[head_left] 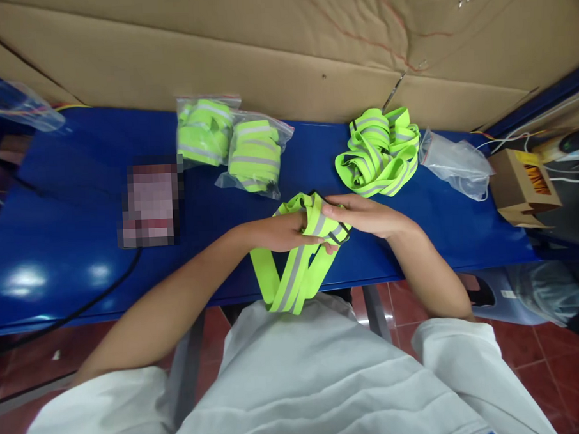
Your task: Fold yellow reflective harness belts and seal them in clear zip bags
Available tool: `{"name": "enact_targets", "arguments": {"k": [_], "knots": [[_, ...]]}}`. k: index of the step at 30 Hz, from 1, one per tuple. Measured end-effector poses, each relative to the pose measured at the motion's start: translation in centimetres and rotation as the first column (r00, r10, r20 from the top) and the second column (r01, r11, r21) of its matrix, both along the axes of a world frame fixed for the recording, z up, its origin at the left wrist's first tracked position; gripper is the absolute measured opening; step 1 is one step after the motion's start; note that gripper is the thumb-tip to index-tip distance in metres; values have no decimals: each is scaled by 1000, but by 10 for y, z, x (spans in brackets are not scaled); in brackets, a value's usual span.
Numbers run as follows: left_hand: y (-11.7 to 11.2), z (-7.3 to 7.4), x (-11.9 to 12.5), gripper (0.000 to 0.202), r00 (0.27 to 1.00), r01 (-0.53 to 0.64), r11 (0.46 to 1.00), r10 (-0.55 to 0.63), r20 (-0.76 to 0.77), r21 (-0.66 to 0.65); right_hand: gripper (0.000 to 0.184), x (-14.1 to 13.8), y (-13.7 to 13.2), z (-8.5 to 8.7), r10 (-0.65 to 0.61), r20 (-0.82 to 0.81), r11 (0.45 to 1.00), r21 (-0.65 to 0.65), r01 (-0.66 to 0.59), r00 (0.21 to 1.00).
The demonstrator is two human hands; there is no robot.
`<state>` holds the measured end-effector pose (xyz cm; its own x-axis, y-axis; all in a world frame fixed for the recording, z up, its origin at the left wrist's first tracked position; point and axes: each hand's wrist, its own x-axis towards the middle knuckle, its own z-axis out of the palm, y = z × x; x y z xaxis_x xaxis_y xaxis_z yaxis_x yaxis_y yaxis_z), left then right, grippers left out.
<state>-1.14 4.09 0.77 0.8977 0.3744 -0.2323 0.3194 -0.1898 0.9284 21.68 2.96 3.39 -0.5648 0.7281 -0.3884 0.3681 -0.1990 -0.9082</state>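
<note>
A neon yellow-green reflective strap (299,268) with grey stripes and black buckles hangs in loops over the table's front edge. My left hand (285,232) is inside the wound loops, the strap wrapped around its fingers. From the other side my right hand (354,213) presses the bundle near the black buckle, thumb on top. Some fingertips of both hands are hidden by the strap. Beyond my hands, a loose heap of the same straps (377,152) lies toward the right. Two clear zip bags of folded straps, a left bag (204,134) and a right bag (254,156), lie side by side.
The blue table (78,207) backs onto a cardboard-covered wall (215,47). Clear plastic bags (457,161) and an open cardboard box (523,181) sit at the right. A pixelated object (151,204) and a black cable (105,289) are on the left.
</note>
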Motion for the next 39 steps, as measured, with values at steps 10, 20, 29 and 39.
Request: {"name": "enact_targets", "arguments": {"k": [10,20,29,39], "knots": [[1,-16,-5,41,996,-89,991,86,-33,-96,46,-14,-7,-16,-118,9,972,205,113,993],[-2,5,5,33,973,-119,909,187,135,-399,47,-9,8,-26,-360,-243,910,123,397,901],[-5,19,1,49,992,-35,998,40,118,-50,53,-4,4,-12,-295,-167,909,254,330,941],[-12,-9,5,39,976,-198,972,208,-66,130,58,-11,-9,-13,-111,-35,755,647,107,993]]}}
